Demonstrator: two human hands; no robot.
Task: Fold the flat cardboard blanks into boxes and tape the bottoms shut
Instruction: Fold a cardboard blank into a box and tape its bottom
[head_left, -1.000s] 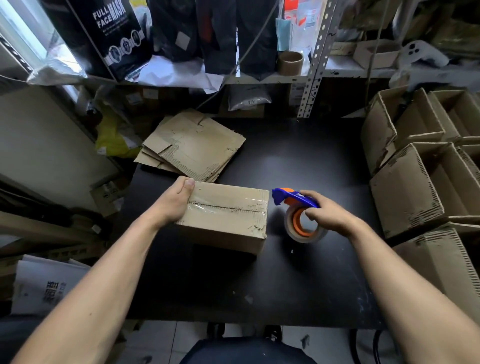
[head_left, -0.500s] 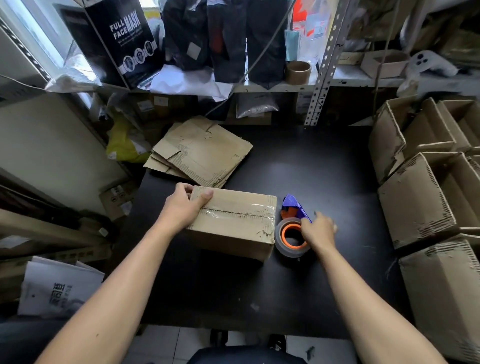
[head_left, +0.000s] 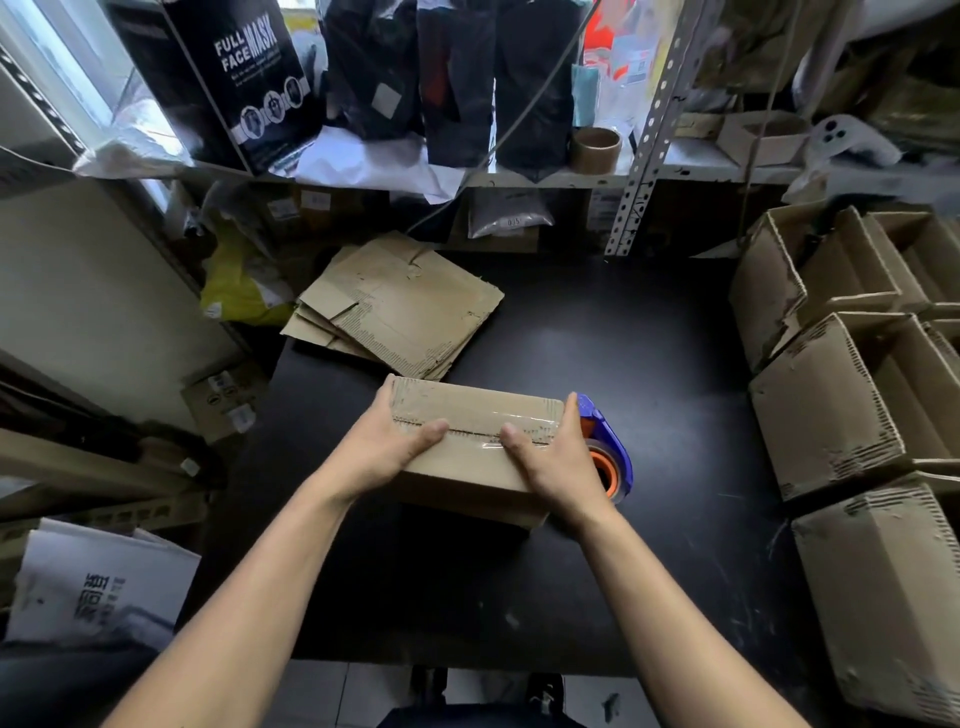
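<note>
Both hands, left hand (head_left: 387, 449) and right hand (head_left: 553, 460), grip the taped box (head_left: 475, 441) mid-desk (head_left: 649, 364), fingers apparently curled over its ends; tape dispenser (head_left: 608, 452) just right.

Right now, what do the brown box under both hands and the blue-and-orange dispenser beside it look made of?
Brown taped box: matte corrugated cardboard, fluting showing at ragged edges; glossy clear tape along its seam. Blue-and-orange tape dispenser: probably moulded plastic, smooth with slight sheen.
</note>
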